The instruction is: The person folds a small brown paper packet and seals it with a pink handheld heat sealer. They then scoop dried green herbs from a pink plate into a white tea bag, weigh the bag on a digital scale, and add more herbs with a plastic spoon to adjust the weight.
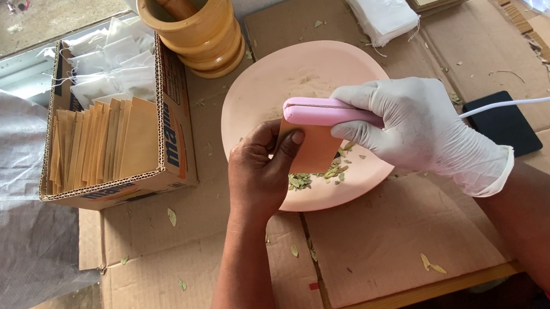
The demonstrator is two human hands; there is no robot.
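The bare left hand [260,176] pinches a small tan paper sachet [315,149] between thumb and fingers, holding it over the near part of a round pale-pink plastic plate [257,93]. The right hand [417,125], in a white disposable glove, is curled around a slim pink handheld sealer [320,113] whose tip sits on the sachet's top edge; whether the tool is actually clamped onto the paper is hard to tell from this angle. A thin white cord [537,99] runs from the sealer to the right, over a flat black rectangular device [507,125]. Crushed green dried leaves [317,177] lie on the plate just below the sachet. The plate rests on flattened brown cardboard sheets [395,239] covering the table. To the left stands an open corrugated cardboard box [172,150] packed with upright tan sachets and white pouches; behind the plate sits a wooden mortar with pestle [194,14].
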